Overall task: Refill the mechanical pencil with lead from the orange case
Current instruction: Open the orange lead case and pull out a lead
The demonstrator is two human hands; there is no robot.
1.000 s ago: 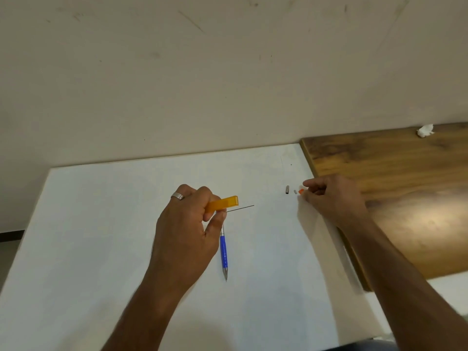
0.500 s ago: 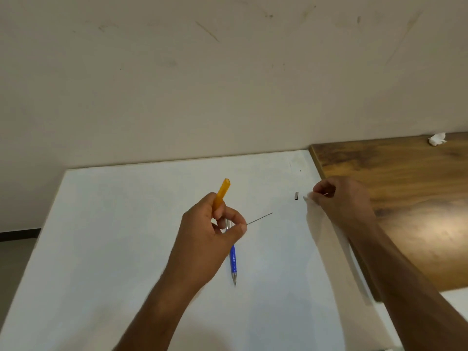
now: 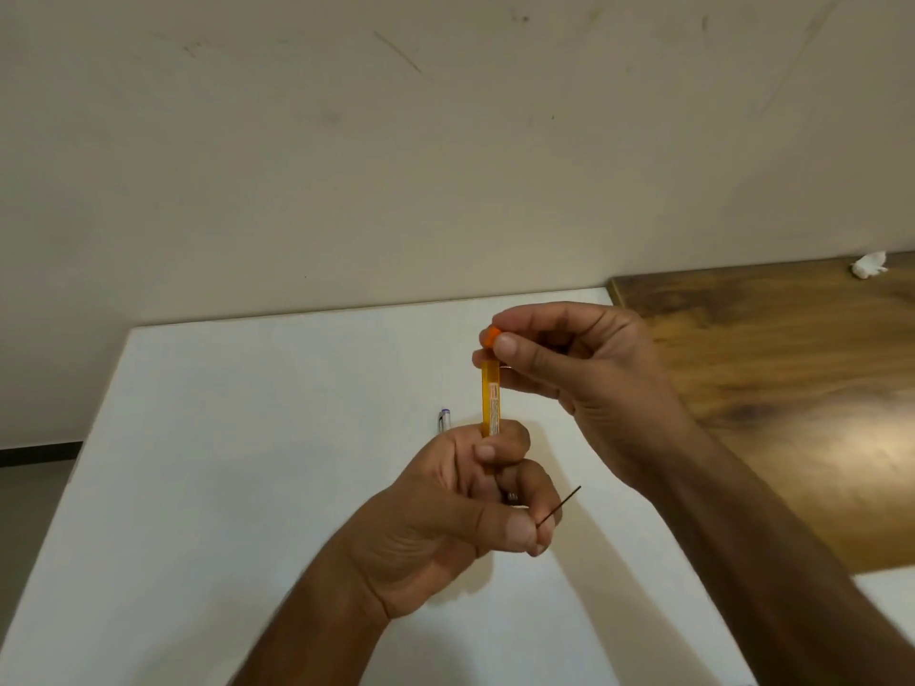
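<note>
My left hand (image 3: 460, 507) grips the orange lead case (image 3: 491, 398) upright by its lower end. The same hand pinches a thin dark lead (image 3: 559, 506) between thumb and forefinger, its free end pointing up to the right. My right hand (image 3: 579, 373) pinches a small orange cap (image 3: 492, 336) right at the top of the case. The mechanical pencil (image 3: 444, 419) lies on the white table (image 3: 237, 462) behind my left hand; only its silver top end shows.
A brown wooden tabletop (image 3: 792, 388) adjoins the white table on the right. A crumpled white scrap (image 3: 869, 264) lies at its far edge. A beige wall rises behind both tables.
My right hand picked the orange cap up from the table and carried it left to the top of the case. My left hand turned the case upright and lifted it, still holding the lead.
</note>
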